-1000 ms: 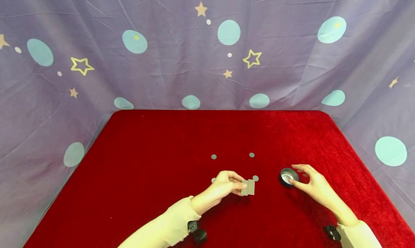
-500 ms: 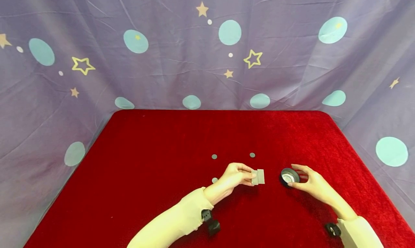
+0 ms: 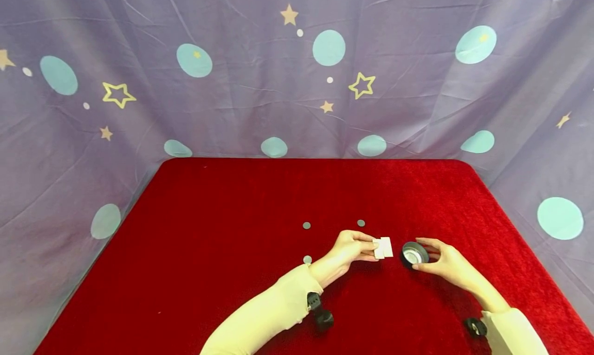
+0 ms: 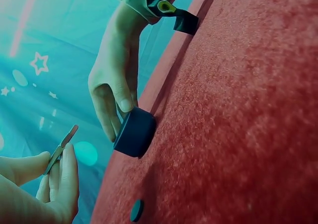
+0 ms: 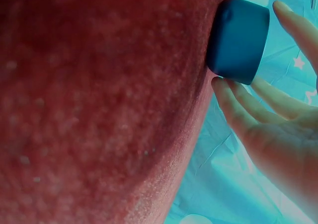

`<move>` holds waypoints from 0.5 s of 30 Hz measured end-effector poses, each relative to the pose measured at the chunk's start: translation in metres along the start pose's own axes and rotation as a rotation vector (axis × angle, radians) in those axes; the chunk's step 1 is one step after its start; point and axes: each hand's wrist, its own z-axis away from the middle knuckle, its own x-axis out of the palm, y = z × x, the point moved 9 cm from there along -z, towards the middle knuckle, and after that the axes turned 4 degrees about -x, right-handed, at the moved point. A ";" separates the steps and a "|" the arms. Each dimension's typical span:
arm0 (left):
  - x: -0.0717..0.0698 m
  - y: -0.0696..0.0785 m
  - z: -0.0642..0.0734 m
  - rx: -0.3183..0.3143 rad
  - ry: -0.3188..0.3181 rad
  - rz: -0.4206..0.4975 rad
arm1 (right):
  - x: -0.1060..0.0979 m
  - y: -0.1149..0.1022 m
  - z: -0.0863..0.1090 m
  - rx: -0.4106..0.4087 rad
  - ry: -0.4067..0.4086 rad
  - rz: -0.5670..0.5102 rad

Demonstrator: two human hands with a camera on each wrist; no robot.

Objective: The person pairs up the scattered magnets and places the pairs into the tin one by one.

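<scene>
Two thin, pale, squarish pieces [image 3: 382, 247], one offset over the other, are pinched between the thumb and fingers of my left hand [image 3: 345, 253]. The left wrist view shows these flat pieces [image 4: 60, 149] edge-on, raised above the cloth. Just to their right stands a small round black tin [image 3: 414, 255], open at the top with a silvery inside. My right hand [image 3: 445, 265] curls round its right side, thumb at the near rim and fingers behind. In the right wrist view, fingertips lie along the tin's [image 5: 241, 40] side.
Small grey discs lie on the red cloth [image 3: 223, 231]: one far left [image 3: 307, 225], one far right [image 3: 361, 223] and a near disc [image 3: 307, 259] beside the left forearm. A patterned purple curtain [image 3: 260, 77] encloses the table's back and sides.
My left hand has moved right and away from me, bringing the pale pieces close to the tin and covering one grey disc. The right hand and tin have barely moved.
</scene>
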 end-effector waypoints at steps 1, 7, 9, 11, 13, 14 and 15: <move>0.002 -0.001 -0.001 -0.001 -0.002 0.004 | 0.000 0.000 0.000 0.002 0.000 -0.001; 0.012 -0.004 -0.008 -0.004 -0.001 0.029 | -0.002 -0.004 -0.001 -0.015 0.009 -0.004; 0.014 -0.006 -0.010 -0.012 -0.002 0.034 | -0.002 -0.004 -0.001 -0.020 0.009 -0.009; 0.017 -0.008 -0.012 -0.016 -0.002 0.037 | -0.001 -0.004 -0.001 -0.018 0.009 -0.011; 0.018 -0.010 -0.014 -0.020 0.004 0.049 | -0.001 -0.003 -0.001 -0.018 0.004 -0.011; 0.019 -0.011 -0.016 -0.020 0.004 0.047 | -0.001 -0.002 -0.002 -0.018 0.003 -0.010; 0.020 -0.012 -0.017 -0.019 0.005 0.049 | 0.000 -0.002 -0.002 -0.017 0.003 -0.007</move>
